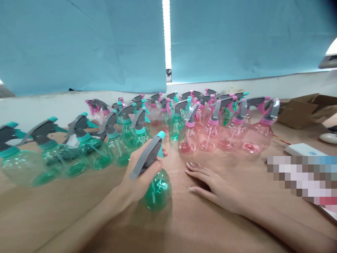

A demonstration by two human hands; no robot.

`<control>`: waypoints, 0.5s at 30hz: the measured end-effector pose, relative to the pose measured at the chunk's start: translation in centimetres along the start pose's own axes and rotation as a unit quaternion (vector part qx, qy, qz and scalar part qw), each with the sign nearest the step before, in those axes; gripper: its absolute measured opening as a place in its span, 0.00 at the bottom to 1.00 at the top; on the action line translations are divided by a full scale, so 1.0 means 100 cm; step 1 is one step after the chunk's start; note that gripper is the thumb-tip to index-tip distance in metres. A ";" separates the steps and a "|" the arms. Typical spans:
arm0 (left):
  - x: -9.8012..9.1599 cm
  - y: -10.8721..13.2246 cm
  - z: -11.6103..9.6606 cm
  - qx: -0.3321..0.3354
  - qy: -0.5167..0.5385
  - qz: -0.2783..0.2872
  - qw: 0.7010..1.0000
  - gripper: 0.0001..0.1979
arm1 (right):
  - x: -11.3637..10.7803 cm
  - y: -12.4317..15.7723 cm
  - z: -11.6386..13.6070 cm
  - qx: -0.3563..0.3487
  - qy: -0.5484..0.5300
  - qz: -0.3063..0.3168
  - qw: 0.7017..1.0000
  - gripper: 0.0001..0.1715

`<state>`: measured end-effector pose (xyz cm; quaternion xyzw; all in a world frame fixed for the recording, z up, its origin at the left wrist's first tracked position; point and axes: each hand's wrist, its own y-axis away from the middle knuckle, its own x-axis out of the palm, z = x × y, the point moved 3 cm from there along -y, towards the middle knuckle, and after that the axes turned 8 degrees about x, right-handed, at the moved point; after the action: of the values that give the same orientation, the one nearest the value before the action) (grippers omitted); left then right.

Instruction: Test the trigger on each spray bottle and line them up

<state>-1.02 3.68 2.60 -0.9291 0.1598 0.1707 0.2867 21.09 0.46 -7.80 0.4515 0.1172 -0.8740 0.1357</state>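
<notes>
My left hand [142, 172] is wrapped round the neck of a green spray bottle [158, 191] with a grey and teal spray head, which stands upright or nearly so near the middle of the table. To the right, my right hand [207, 181] rests on the table [184, 225] with its fingers apart, holding nothing. Just beyond it stand clear pink spray bottles [187, 142] with grey and pink heads. A row of green spray bottles [94, 153] runs to the left of my left hand.
Several more pink and green bottles [177, 126] stand farther back, before a white wall and blue cloth [86, 45]. At the right are an open cardboard box [298, 110], a white box [305, 150], a white mouse-like object [328, 138] and a blurred-out patch.
</notes>
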 end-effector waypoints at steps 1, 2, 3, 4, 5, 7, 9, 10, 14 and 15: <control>0.000 0.000 0.000 -0.006 -0.005 0.001 1.000 0.10 | 0.000 0.000 0.000 -0.001 -0.001 -0.002 1.000 0.33; 0.001 0.000 -0.001 -0.009 -0.011 0.001 1.000 0.13 | 0.000 0.000 0.000 -0.003 -0.003 -0.006 1.000 0.33; 0.001 0.000 -0.002 -0.007 -0.018 -0.001 1.000 0.15 | 0.000 0.000 0.001 -0.004 -0.006 -0.011 1.000 0.32; 0.002 -0.001 -0.002 -0.003 -0.023 -0.005 1.000 0.16 | -0.001 0.000 0.001 -0.004 -0.007 -0.015 1.000 0.32; 0.002 0.000 -0.003 0.003 -0.028 -0.008 1.000 0.17 | -0.001 0.000 0.002 -0.003 -0.008 -0.018 1.000 0.32; 0.004 0.000 -0.004 0.013 -0.035 -0.011 0.999 0.17 | -0.001 -0.001 0.004 -0.003 -0.005 -0.023 1.000 0.32; 0.004 0.002 -0.003 0.021 -0.041 -0.011 0.999 0.16 | -0.001 -0.002 0.008 -0.009 0.000 -0.026 1.000 0.32; 0.004 0.003 -0.002 0.024 -0.045 -0.011 0.999 0.15 | -0.002 -0.002 0.011 -0.013 0.003 -0.029 0.999 0.32; 0.004 0.003 -0.001 0.028 -0.061 -0.020 0.998 0.14 | -0.007 0.002 0.033 -0.032 -0.003 -0.047 0.998 0.33; 0.004 0.003 -0.001 0.032 -0.061 -0.024 0.997 0.14 | -0.009 0.003 0.040 -0.038 -0.006 -0.052 0.998 0.34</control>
<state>-0.76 3.28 2.39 -0.9109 0.1251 0.2155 0.3291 18.64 -1.05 -4.80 0.4337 0.1727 -0.8777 0.1082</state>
